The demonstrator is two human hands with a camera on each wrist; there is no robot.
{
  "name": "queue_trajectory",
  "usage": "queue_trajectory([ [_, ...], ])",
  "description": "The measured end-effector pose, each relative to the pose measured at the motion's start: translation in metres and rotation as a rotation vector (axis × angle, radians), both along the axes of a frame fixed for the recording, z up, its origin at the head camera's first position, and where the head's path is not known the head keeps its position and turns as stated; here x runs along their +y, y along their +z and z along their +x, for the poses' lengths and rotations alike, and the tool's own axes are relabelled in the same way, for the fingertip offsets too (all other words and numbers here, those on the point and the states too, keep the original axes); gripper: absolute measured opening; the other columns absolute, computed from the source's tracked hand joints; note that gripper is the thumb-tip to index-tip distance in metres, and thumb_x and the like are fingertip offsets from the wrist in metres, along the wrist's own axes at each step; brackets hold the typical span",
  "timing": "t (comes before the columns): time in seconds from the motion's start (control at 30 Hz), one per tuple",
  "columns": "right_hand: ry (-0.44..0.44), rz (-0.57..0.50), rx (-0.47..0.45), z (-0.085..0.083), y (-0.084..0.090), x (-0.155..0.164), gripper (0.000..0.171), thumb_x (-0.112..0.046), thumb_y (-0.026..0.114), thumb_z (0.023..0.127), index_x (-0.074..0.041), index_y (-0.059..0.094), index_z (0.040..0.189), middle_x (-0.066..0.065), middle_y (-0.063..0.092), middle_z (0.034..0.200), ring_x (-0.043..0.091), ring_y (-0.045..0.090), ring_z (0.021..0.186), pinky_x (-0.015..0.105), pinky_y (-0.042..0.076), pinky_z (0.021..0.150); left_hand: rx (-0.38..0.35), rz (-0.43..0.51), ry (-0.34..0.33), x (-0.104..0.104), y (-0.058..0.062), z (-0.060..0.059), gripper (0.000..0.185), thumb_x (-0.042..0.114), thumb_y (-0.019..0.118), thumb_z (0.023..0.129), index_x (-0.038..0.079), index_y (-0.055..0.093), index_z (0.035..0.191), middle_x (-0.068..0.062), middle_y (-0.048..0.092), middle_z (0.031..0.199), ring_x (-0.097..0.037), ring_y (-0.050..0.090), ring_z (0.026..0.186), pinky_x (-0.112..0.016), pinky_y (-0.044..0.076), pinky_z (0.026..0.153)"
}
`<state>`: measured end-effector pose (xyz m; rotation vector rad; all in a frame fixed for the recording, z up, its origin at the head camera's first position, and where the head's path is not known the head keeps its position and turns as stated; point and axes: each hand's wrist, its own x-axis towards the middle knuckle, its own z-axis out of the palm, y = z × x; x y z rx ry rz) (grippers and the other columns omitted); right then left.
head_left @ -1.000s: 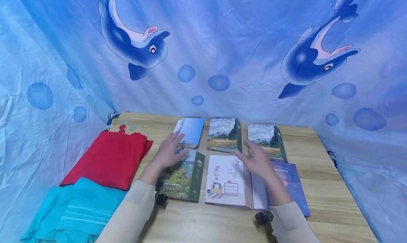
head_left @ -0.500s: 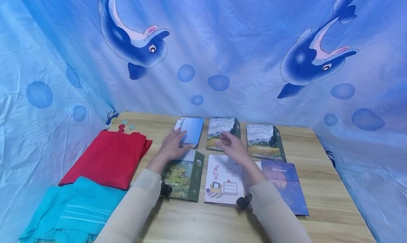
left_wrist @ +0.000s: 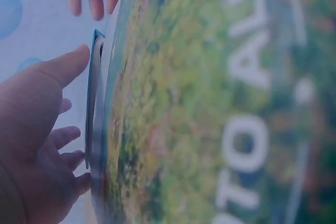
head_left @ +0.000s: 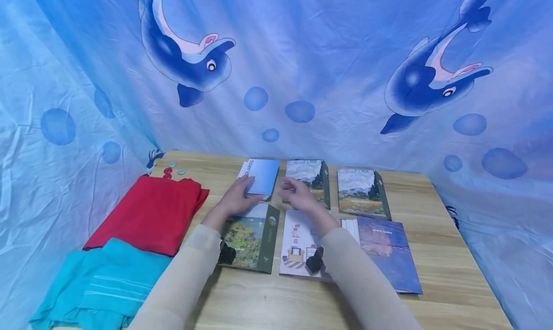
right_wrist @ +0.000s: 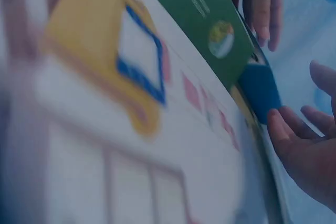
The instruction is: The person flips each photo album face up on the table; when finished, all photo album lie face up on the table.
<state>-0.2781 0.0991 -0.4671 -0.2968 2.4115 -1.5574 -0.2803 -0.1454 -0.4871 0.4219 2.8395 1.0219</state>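
Note:
A light blue photo album (head_left: pixel 260 176) lies in the back row of a wooden table (head_left: pixel 436 253). My left hand (head_left: pixel 244 188) rests with straight fingers on its near left corner. My right hand (head_left: pixel 288 192) hovers open just right of it, fingers pointing left, over the near edge of a painted-landscape album (head_left: pixel 308 174). In the left wrist view my left hand (left_wrist: pixel 63 103) lies open beside the blue album's edge (left_wrist: pixel 93 98), behind the green landscape album (left_wrist: pixel 210 108). The right wrist view shows my right fingers (right_wrist: pixel 294 140) close to the blue album (right_wrist: pixel 260 92).
The front row holds a green-spined landscape album (head_left: pixel 255 236), a white album with a room drawing (head_left: pixel 298 239) and a purple album (head_left: pixel 384 251). Another painted album (head_left: pixel 360 191) lies back right. Folded red cloth (head_left: pixel 147 212), a teal towel (head_left: pixel 99 282) and small discs (head_left: pixel 173 169) lie left. Dolphin fabric (head_left: pixel 302 71) hangs behind.
My right hand has swept left from the right-hand painted album to beside the blue album. My left hand has slid a little forward onto the blue album's corner.

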Motion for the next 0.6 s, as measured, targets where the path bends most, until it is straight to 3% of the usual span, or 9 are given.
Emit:
queue_trajectory([
  [0.13, 0.0, -0.032, -0.054, 0.0, -0.006, -0.013, 0.069, -0.027, 0.066, 0.099, -0.003, 0.035, 0.156, 0.016, 0.054, 0.146, 0.034, 0.051, 0.134, 0.044, 0.046, 0.109, 0.012, 0.033, 0.025, 0.001, -0.003, -0.002, 0.077, 0.04, 0.067, 0.097, 0.005, 0.034, 0.157, -0.022, 0.02, 0.165, -0.041, 0.018, 0.151, -0.056, 0.019, 0.122],
  [0.33, -0.01, -0.058, -0.064, -0.002, -0.013, -0.032, 0.066, -0.027, 0.068, 0.098, 0.0, 0.041, 0.152, 0.02, 0.056, 0.143, 0.035, 0.055, 0.13, 0.044, 0.048, 0.107, 0.047, 0.036, 0.067, 0.003, -0.009, -0.008, 0.078, 0.039, 0.071, 0.094, 0.0, 0.038, 0.154, -0.023, 0.024, 0.164, -0.042, 0.021, 0.15, -0.054, 0.021, 0.122],
  [0.5, -0.011, -0.095, -0.025, -0.004, -0.022, -0.042, 0.06, -0.019, 0.071, 0.097, 0.001, 0.047, 0.148, 0.021, 0.06, 0.136, 0.033, 0.062, 0.123, 0.038, 0.054, 0.099, 0.035, 0.044, 0.108, 0.001, -0.014, -0.01, 0.083, 0.041, 0.073, 0.092, -0.002, 0.037, 0.154, -0.021, 0.023, 0.164, -0.041, 0.024, 0.149, -0.052, 0.026, 0.121],
  [0.6, -0.02, -0.065, 0.008, -0.005, -0.025, -0.045, 0.058, -0.017, 0.071, 0.097, -0.003, 0.049, 0.148, 0.02, 0.062, 0.135, 0.031, 0.063, 0.121, 0.035, 0.056, 0.096, 0.029, 0.05, 0.12, 0.0, -0.015, -0.01, 0.084, 0.042, 0.073, 0.092, -0.002, 0.037, 0.154, -0.02, 0.023, 0.164, -0.041, 0.025, 0.149, -0.052, 0.028, 0.12],
])
